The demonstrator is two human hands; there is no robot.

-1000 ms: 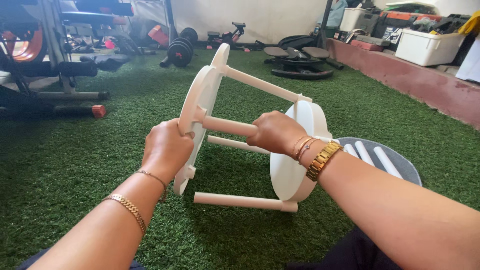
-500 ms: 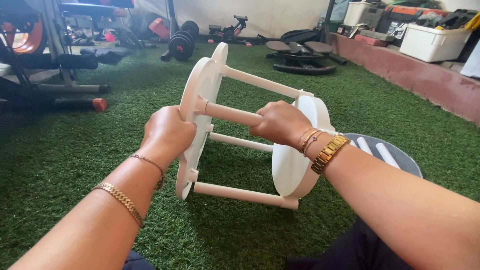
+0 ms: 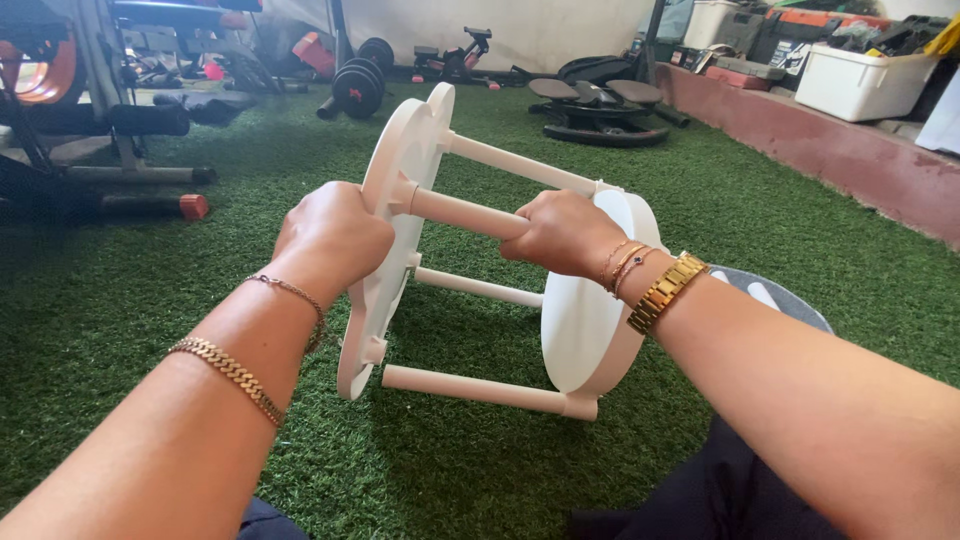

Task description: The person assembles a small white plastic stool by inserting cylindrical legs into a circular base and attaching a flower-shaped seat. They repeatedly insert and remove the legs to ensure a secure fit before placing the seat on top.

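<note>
A small white table (image 3: 470, 290) lies on its side on green artificial turf, its two flat panels joined by several round rods. My left hand (image 3: 330, 240) grips the rim of the left panel (image 3: 400, 170). My right hand (image 3: 565, 232) is closed around the upper near rod (image 3: 465, 212), close to the right panel (image 3: 590, 320). Both wrists wear gold bracelets, and the right also has a gold watch.
A grey round piece with white stripes (image 3: 785, 300) lies behind my right forearm. Weight benches (image 3: 110, 130), dumbbells (image 3: 355, 85) and black weight plates (image 3: 600, 110) stand at the back. A low red ledge (image 3: 830, 150) with white bins (image 3: 860, 80) runs along the right.
The table has tipped slightly so the panels stand more upright, and my right hand has slid a little along the upper rod. Both hands keep their hold.
</note>
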